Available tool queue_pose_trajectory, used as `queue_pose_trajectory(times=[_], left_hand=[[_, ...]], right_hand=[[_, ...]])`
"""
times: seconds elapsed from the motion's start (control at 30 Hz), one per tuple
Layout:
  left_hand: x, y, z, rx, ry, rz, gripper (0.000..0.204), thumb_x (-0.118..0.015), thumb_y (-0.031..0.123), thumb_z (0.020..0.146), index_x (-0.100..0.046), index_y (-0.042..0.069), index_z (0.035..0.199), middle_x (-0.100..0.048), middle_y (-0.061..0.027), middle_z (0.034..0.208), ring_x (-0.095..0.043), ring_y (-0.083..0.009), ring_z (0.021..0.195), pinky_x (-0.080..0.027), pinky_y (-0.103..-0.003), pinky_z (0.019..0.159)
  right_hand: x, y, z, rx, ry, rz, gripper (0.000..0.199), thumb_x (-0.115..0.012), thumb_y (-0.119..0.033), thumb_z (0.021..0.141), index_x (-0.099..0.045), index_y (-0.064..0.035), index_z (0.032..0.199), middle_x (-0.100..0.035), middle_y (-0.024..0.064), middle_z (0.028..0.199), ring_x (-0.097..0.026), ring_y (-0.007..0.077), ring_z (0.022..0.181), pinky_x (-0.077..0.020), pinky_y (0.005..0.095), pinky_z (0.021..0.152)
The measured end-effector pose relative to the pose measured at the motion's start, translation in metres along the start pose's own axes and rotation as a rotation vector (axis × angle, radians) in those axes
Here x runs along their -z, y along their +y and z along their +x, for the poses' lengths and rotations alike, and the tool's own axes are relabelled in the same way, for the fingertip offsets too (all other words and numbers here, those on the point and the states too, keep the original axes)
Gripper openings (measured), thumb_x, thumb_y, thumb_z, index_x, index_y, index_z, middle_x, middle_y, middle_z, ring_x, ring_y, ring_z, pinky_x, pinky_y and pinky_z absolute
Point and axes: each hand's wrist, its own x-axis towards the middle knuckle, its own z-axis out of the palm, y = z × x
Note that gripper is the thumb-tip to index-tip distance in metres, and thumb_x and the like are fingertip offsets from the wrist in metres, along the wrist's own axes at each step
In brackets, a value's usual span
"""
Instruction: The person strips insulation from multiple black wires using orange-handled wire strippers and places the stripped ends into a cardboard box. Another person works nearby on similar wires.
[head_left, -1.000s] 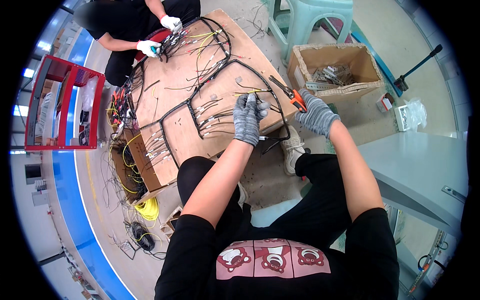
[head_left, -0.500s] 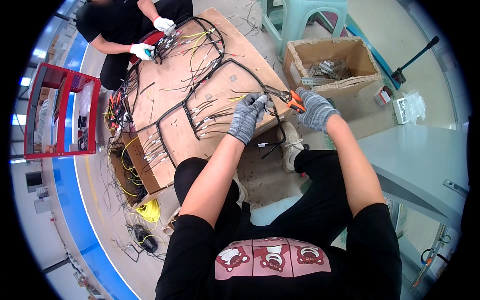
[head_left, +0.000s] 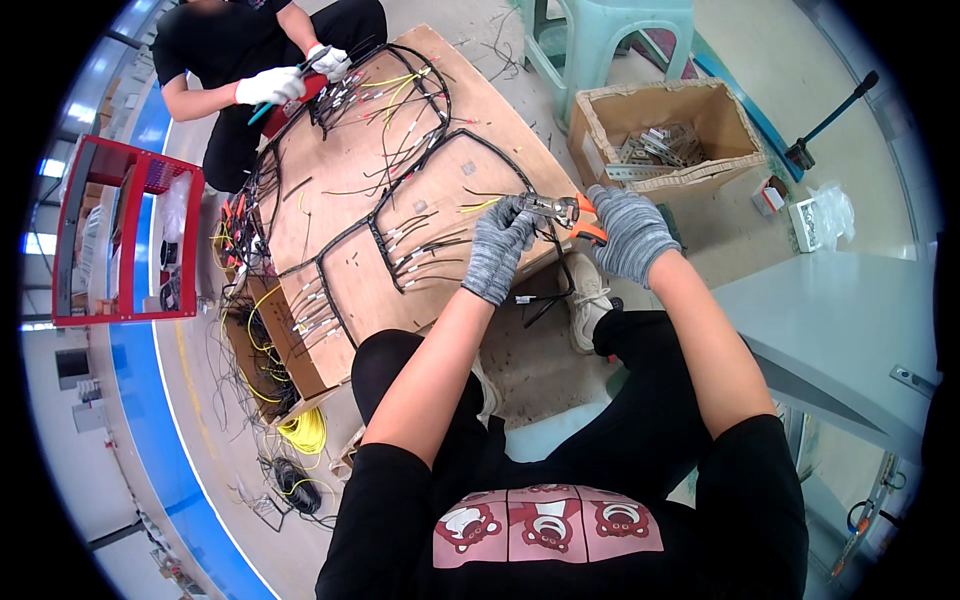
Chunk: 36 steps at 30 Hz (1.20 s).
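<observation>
The right hand (head_left: 632, 232) in grey knitted glove is closed around orange-handled metal pliers (head_left: 562, 211); their nose points left to the thin yellow wire (head_left: 480, 206), pinched by the gloved left hand (head_left: 497, 250) over the wooden board (head_left: 330, 210).

One wooden worktop (head_left: 330, 250) carries one black wire harness (head_left: 400, 190). Four gloved hands work at the worktop: two grey ones at its near edge, the left hand (head_left: 497, 250) and the right hand (head_left: 628, 232), which share one pair of orange-handled pliers (head_left: 562, 210), and two white ones (head_left: 270, 87) (head_left: 328, 62) at its far end. Beyond the worktop stand one cardboard box (head_left: 600, 125) of metal parts, one green stool (head_left: 600, 30) and one red rack (head_left: 120, 240).
</observation>
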Motion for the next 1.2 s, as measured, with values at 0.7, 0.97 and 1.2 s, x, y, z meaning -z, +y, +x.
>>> queue_pose_trajectory(times=[0.7, 0.97, 1.2], left_hand=[[0.003, -0.001, 0.002, 0.019, -0.012, 0.0, 0.011, -0.05, 0.005, 0.087, -0.06, 0.004, 0.092, -0.056, 0.0019, 0.069, -0.043, -0.0033, 0.052, -0.035, -0.017, 0.046], [0.004, -0.002, 0.003, 0.026, -0.03, 0.037, 0.011, -0.05, 0.005, 0.087, -0.06, 0.004, 0.091, -0.058, 0.0004, 0.07, -0.044, -0.0037, 0.052, -0.035, -0.017, 0.046], [0.007, -0.002, 0.004, 0.013, -0.027, -0.026, 0.006, -0.052, 0.008, 0.087, -0.058, 0.005, 0.086, -0.053, 0.0014, 0.066, -0.042, -0.0048, 0.052, -0.035, -0.018, 0.047]], right_hand=[[0.003, 0.0, 0.002, -0.022, -0.131, 0.001, 0.053, -0.063, -0.032, 0.074, -0.048, 0.0003, 0.113, -0.057, 0.0201, 0.102, -0.055, 0.033, 0.095, -0.0433, 0.037, 0.085], [0.011, -0.006, 0.0, -0.085, -0.216, 0.041, 0.054, -0.06, -0.024, 0.074, -0.045, 0.0009, 0.119, -0.057, 0.0199, 0.106, -0.057, 0.0314, 0.096, -0.0447, 0.0364, 0.083], [-0.004, -0.001, 0.002, -0.068, -0.284, 0.179, 0.05, -0.062, -0.023, 0.074, -0.047, -0.0014, 0.117, -0.061, 0.0145, 0.095, -0.06, 0.0278, 0.084, -0.0477, 0.0362, 0.07]])
